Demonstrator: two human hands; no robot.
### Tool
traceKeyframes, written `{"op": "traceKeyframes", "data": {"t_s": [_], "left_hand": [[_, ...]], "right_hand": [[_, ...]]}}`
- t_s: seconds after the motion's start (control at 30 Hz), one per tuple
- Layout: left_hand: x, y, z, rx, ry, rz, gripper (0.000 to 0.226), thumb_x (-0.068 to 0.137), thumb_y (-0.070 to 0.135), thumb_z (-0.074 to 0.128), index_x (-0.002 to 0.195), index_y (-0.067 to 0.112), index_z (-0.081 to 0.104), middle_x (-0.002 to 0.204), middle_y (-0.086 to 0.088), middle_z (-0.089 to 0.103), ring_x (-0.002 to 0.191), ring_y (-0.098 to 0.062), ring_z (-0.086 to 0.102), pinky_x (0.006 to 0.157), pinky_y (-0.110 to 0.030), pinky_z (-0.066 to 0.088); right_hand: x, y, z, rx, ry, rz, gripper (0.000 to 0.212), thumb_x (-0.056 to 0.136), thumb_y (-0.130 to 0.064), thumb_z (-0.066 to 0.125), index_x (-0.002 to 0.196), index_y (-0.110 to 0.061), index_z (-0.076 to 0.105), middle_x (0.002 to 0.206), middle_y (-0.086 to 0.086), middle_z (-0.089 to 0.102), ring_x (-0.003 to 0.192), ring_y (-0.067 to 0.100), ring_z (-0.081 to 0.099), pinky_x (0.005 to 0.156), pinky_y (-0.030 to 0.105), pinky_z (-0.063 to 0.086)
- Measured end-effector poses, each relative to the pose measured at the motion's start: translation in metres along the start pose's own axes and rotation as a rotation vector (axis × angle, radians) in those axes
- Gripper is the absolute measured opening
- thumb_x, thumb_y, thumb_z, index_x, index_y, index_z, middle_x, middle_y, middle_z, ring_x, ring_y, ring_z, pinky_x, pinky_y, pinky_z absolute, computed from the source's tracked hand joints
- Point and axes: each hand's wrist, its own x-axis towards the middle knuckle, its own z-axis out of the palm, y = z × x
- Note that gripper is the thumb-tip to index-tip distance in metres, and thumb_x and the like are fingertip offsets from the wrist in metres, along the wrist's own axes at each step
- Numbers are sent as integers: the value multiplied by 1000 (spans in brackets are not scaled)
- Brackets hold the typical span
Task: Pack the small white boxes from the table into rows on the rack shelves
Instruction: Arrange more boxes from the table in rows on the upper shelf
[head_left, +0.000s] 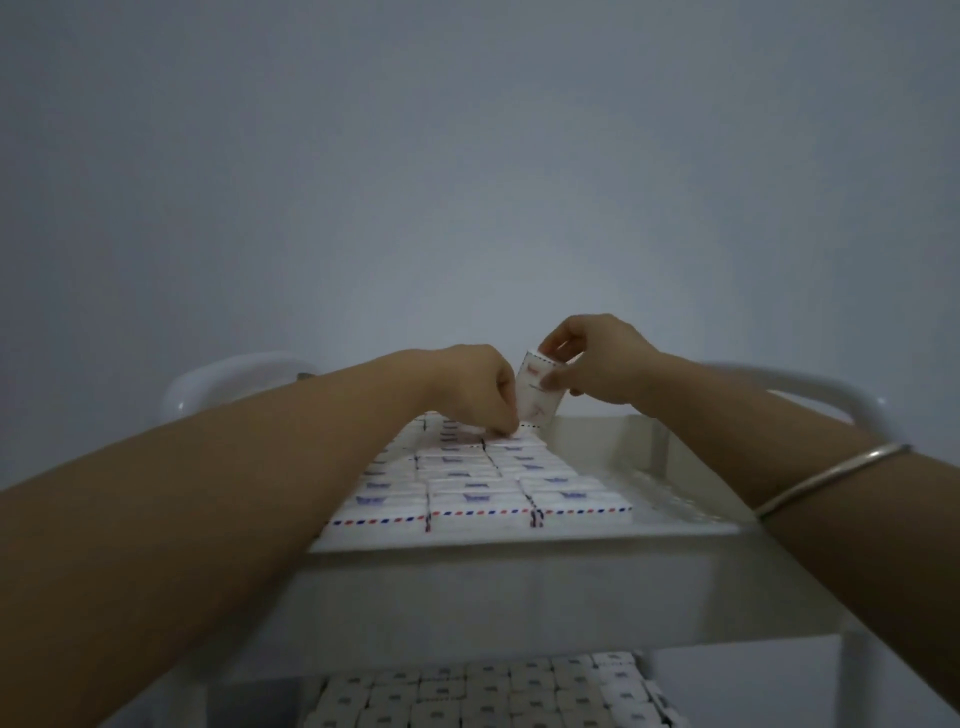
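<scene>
Three columns of boxes (483, 483) line the top shelf (675, 525); its right edge is unfilled.
Right hand (602, 364) grips an upright box (537, 387) near the far edge, left hand (467, 384) pinches a laid box (506, 439); lower rows (467, 691) look packed.

I log small white boxes (478, 499) lying flat in tight rows on the rack's top shelf (519, 543), blue marks up, red-blue dashes along the near edge. One held box (537, 389) stands upright, pinched by the right hand (597, 364) above the far row. More rows fill the lower shelf (488, 696).
</scene>
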Motion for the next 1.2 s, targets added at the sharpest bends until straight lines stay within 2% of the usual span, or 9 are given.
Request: {"op": "traceKeyframes", "data": {"t_s": [0.13, 0.27, 0.57, 0.67, 0.73, 0.83, 0.93, 1.07, 1.2], "left_hand": [[-4, 0, 1, 70, 34, -18, 14, 88, 26, 62, 90, 15, 71, 96, 0, 68, 94, -20, 60, 84, -30, 50], [-6, 3, -2, 110, 119, -54, 23, 87, 11, 59, 92, 23, 79, 110, 3, 68, 96, -19, 60, 89, -35, 53], [-5, -4, -8, 48, 329, -199, 19, 85, 19, 65, 101, 16, 73, 114, -4, 66, 101, -25, 61, 88, -38, 53], [-9, -6, -9, 1, 300, -215, 21, 86, 19, 64, 104, 14, 72, 118, -5, 66, 105, -26, 60, 92, -39, 53], [-16, -1, -13, -38, 305, -204, 23, 86, 18, 61, 106, 14, 72, 119, -6, 65, 108, -26, 59, 93, -39, 52], [-36, 12, -26, -70, 319, -156, 26, 85, 11, 54, 103, 15, 72, 111, -4, 67, 102, -24, 61, 90, -36, 54], [-68, 19, -45, -156, 310, -104, 28, 85, 8, 49, 90, 19, 74, 91, 2, 67, 89, -19, 67, 75, -30, 58], [-123, 13, -60, -358, 264, -108, 31, 89, 0, 41, 85, 11, 70, 92, -2, 70, 73, -13, 72, 51, -21, 53], [-191, -2, -58, -489, 234, -145, 27, 92, -1, 42, 88, 7, 68, 78, -3, 75, 61, -19, 72, 46, -23, 51]], "right_hand": [[-3, -1, 4, 128, -112, 15, 25, 80, -1, 75, 99, -14, 64, 101, 6, 65, 81, 18, 65, 68, 28, 59], [-4, -3, 10, 163, -189, -31, 23, 83, 3, 70, 98, -14, 66, 99, 9, 60, 82, 19, 62, 72, 28, 59], [-9, -11, 22, 39, -369, -87, 26, 95, -4, 57, 118, -11, 67, 110, 6, 58, 94, 20, 61, 76, 27, 58], [-13, -16, 25, 2, -445, -39, 27, 98, -12, 54, 122, -14, 65, 105, -2, 61, 90, 10, 60, 67, 19, 56], [-18, -17, 25, -1, -473, 14, 28, 100, -17, 50, 125, -18, 62, 117, -1, 60, 100, 12, 58, 63, 16, 52], [-25, -19, 22, -28, -462, 44, 33, 100, -20, 50, 133, -20, 55, 136, 1, 50, 116, 18, 53, 72, 23, 56], [-29, -27, 12, -43, -323, 2, 33, 98, -18, 54, 131, -20, 55, 140, 3, 44, 116, 23, 53, 79, 33, 58], [-51, -54, -13, 169, -158, -74, 19, 96, -11, 51, 105, -20, 65, 106, 2, 68, 82, 12, 65, 60, 24, 55], [-111, -99, -17, 280, -323, -203, 17, 95, -17, 55, 92, -22, 71, 71, -6, 67, 49, 5, 53, 43, 17, 39]]}}
